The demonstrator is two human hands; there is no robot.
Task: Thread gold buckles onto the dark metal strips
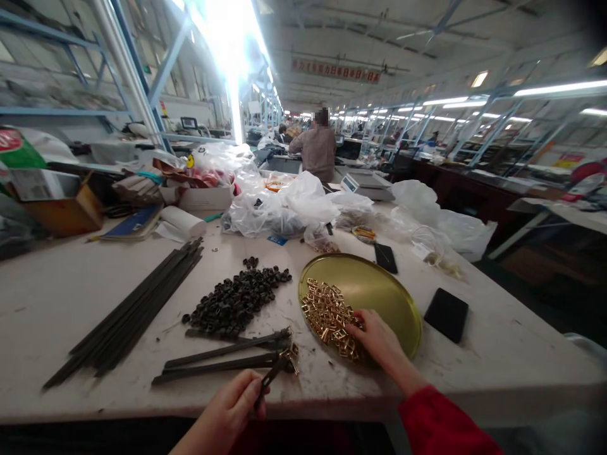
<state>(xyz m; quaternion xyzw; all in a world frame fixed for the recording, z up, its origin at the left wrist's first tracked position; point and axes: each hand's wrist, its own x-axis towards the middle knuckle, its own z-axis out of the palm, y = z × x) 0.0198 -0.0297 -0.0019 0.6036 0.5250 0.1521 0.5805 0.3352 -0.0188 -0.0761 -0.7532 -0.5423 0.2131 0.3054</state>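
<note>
My left hand (pixel 244 395) is closed round a short dark strap (pixel 271 373) at the front edge of the table. Just beyond it, several dark straps (pixel 218 363) lie side by side, with gold buckles (pixel 293 354) at their right ends. My right hand (pixel 377 338) reaches over the round gold tray (pixel 374 278). Its fingertips are bent together into a heap of small gold buckles (pixel 327 309); whether one is gripped is hidden. Left of the tray lies a pile of small dark loops (pixel 237 300).
A bundle of long dark strips (pixel 133 303) lies at left. Right of the tray is a black phone-like slab (pixel 446 314), with a smaller dark one (pixel 386 258) behind. Clear plastic bags (pixel 284 205) and a scale (pixel 365 183) stand farther back. A person (pixel 317 148) sits beyond.
</note>
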